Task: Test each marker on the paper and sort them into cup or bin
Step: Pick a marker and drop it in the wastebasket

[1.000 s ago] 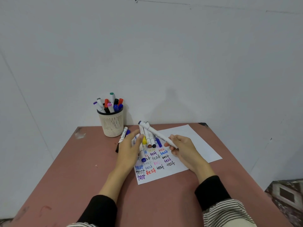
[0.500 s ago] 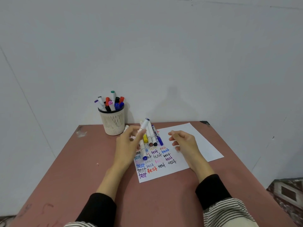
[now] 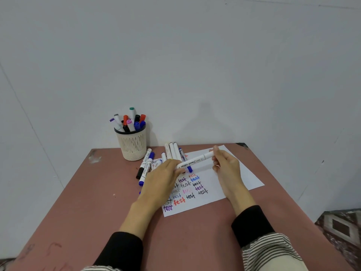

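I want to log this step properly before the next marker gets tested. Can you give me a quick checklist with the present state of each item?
1. Marker in hand: ok. Both the left hand and the right hand hold the white marker above the paper.
2. Cap off: cannot tell; both ends are hidden by fingers.
3. Free writing space: ok, the paper's right part is blank.
4. Cup within reach and upright: ok, though it already holds many markers.
5. Bin located: not ok, none is in view.
6. Untested markers nearby: ok, they lie at the paper's far edge.
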`<action>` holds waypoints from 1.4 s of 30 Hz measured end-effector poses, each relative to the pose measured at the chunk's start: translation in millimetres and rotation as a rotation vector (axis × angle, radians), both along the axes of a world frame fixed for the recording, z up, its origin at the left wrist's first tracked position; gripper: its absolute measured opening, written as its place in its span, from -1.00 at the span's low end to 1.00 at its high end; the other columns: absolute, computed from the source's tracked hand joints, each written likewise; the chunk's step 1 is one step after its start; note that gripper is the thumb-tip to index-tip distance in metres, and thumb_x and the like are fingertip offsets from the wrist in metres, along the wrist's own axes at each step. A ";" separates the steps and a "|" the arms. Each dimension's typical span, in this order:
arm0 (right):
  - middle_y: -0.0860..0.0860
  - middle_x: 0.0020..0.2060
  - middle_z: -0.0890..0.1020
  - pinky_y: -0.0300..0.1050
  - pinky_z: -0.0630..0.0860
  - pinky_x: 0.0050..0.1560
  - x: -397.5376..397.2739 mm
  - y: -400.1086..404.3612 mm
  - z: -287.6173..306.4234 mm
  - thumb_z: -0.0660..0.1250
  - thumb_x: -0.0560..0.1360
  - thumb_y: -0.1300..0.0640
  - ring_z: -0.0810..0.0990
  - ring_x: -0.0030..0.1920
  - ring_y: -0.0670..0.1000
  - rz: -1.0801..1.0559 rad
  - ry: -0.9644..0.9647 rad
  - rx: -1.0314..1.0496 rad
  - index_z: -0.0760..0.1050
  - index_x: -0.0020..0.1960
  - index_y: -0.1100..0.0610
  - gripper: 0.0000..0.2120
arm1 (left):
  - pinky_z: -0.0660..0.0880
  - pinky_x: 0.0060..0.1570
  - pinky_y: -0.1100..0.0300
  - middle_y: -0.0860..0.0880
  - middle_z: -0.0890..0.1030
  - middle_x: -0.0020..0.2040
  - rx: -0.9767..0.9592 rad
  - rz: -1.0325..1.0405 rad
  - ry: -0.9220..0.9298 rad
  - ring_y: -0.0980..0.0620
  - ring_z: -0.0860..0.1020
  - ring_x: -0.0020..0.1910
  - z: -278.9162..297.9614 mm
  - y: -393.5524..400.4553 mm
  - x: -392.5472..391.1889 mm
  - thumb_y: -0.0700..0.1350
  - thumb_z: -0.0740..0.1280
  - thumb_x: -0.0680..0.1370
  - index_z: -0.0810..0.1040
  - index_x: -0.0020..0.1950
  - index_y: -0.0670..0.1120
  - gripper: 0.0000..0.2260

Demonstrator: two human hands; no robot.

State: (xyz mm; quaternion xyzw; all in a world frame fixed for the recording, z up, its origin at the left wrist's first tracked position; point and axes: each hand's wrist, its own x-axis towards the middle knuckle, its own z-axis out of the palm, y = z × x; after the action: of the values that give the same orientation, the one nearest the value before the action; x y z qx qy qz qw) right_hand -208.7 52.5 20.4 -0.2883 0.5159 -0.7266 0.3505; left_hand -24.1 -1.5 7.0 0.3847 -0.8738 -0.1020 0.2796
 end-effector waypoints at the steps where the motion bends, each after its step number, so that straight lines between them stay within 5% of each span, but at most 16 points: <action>1: -0.05 -0.32 0.46 -0.23 0.36 -0.18 1.4 0.2 1.1 0.34 0.55 0.04 0.38 -0.26 -0.08 0.027 -0.103 -0.043 0.59 -0.08 0.25 -0.75 | 0.38 -0.22 0.17 0.15 0.45 -0.05 0.009 0.003 -0.017 0.13 0.38 -0.16 -0.7 1.4 -2.4 0.11 0.08 0.64 0.44 0.21 0.03 -0.73; 4: 0.01 -0.31 0.55 -0.18 0.45 0.02 10.0 0.9 6.5 0.33 0.55 0.08 0.52 -0.21 -0.04 0.146 -0.472 -0.172 0.49 -0.23 0.16 -0.78 | 0.34 -0.21 0.17 0.14 0.43 -0.04 0.017 -0.027 -0.125 0.11 0.36 -0.15 -2.8 6.6 -8.0 0.11 0.03 0.66 0.39 0.17 0.03 -0.75; 9: -0.06 -0.56 0.15 -0.25 0.27 -0.39 8.8 -0.6 4.4 0.32 0.56 0.10 0.17 -0.55 -0.10 0.115 -0.765 -0.218 0.17 -0.49 0.06 -0.48 | 0.44 -0.19 0.12 0.10 0.54 -0.02 -0.057 -0.087 -0.249 0.08 0.51 -0.12 0.0 11.6 -12.6 0.17 -0.05 0.64 0.37 0.18 0.04 -0.68; 16: -0.05 -0.57 0.13 -0.27 0.26 -0.51 2.2 -2.0 2.1 0.24 0.59 0.21 0.14 -0.59 -0.09 0.095 -0.797 -0.182 0.15 -0.48 0.07 -0.50 | 0.48 -0.25 0.08 0.04 0.57 -0.24 -0.135 -0.070 -0.221 0.05 0.54 -0.27 -4.4 11.8 -12.9 0.31 -0.17 0.55 0.38 0.20 0.10 -0.51; 21: -0.04 -0.49 0.32 -0.23 0.39 -0.20 7.2 -1.9 4.3 0.31 0.58 0.07 0.35 -0.46 -0.08 0.137 -0.789 -0.246 0.32 -0.36 0.11 -0.63 | 0.46 -0.30 0.14 0.10 0.56 -0.31 -0.084 -0.073 -0.020 0.12 0.50 -0.34 -5.6 7.7 -7.1 0.30 0.00 0.57 0.48 0.22 0.15 -0.58; 24: 0.06 -0.15 0.58 -0.13 0.47 0.10 12.4 -0.6 7.4 0.34 0.52 -0.04 0.56 -0.09 0.00 0.293 -0.627 -0.180 0.53 -0.01 0.20 -0.72 | 0.46 -0.30 0.19 0.12 0.56 -0.36 -0.055 -0.080 0.094 0.16 0.48 -0.38 -4.7 7.7 -5.8 0.32 0.06 0.54 0.50 0.22 0.21 -0.60; 28: 0.11 0.18 0.53 -0.14 0.47 0.05 24.8 -4.6 3.5 0.19 0.58 -0.14 0.51 0.13 -0.04 0.296 -0.238 0.065 0.61 0.13 0.15 -0.59 | 0.41 -0.29 0.24 0.11 0.45 -0.43 -0.011 -0.041 0.093 0.19 0.45 -0.38 -1.9 11.2 -8.2 0.40 0.08 0.46 0.43 0.28 0.21 -0.50; 32: 0.07 -0.15 0.44 -0.16 0.38 -0.11 13.9 -6.1 2.1 0.00 0.62 -0.25 0.42 -0.16 -0.04 0.072 -0.166 0.097 0.65 -0.09 0.16 -0.39 | 0.43 -0.20 0.16 0.09 0.54 -0.13 0.044 0.139 0.106 0.09 0.51 -0.11 -2.7 2.3 0.6 0.42 0.24 0.39 0.25 0.42 0.08 -0.30; 35: 0.09 -0.43 0.44 -0.20 0.28 -0.38 3.1 -1.9 -3.3 -0.10 0.56 -0.38 0.32 -0.47 -0.05 0.036 -0.122 0.144 0.63 -0.19 0.23 -0.20 | 0.38 0.15 0.07 0.04 0.50 0.25 0.092 0.204 0.160 0.01 0.46 0.22 -6.4 -3.0 2.3 0.35 0.39 0.36 0.25 0.44 0.03 -0.23; 37: 0.12 -0.48 0.48 -0.20 0.34 -0.42 1.3 -0.7 -5.8 -0.10 0.53 -0.42 0.38 -0.51 -0.04 0.082 -0.163 0.140 0.63 -0.14 0.26 -0.16 | 0.29 0.28 0.06 0.05 0.42 0.33 0.085 0.217 0.140 0.01 0.37 0.32 -9.9 -3.7 1.6 0.34 0.40 0.36 0.23 0.45 0.03 -0.21; 39: 0.15 -0.38 0.60 -0.17 0.50 -0.33 0.9 1.8 -4.0 -0.01 0.54 -0.38 0.53 -0.42 -0.01 0.157 -0.223 0.118 0.63 -0.02 0.26 -0.25 | 0.25 0.33 0.07 0.02 0.38 0.35 0.075 0.210 0.130 0.00 0.31 0.34 -13.3 -2.0 0.9 0.29 0.41 0.39 0.20 0.48 0.00 -0.22; 42: 0.18 -0.13 0.67 -0.15 0.58 -0.14 1.6 7.7 -2.9 0.27 0.58 -0.06 0.62 -0.23 0.01 0.258 -0.255 0.079 0.60 0.09 0.20 -0.66 | 0.28 0.36 0.08 -0.01 0.38 0.38 0.094 0.180 0.225 0.00 0.30 0.36 -16.3 1.6 0.7 0.08 0.39 0.51 0.23 0.49 -0.07 -0.37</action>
State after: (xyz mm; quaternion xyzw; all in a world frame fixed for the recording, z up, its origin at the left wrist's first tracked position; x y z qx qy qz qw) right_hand -207.1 60.3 17.5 -0.2437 0.4541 -0.6855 0.5142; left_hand -23.4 0.2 -9.3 0.4602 -0.7932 -0.1599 0.3654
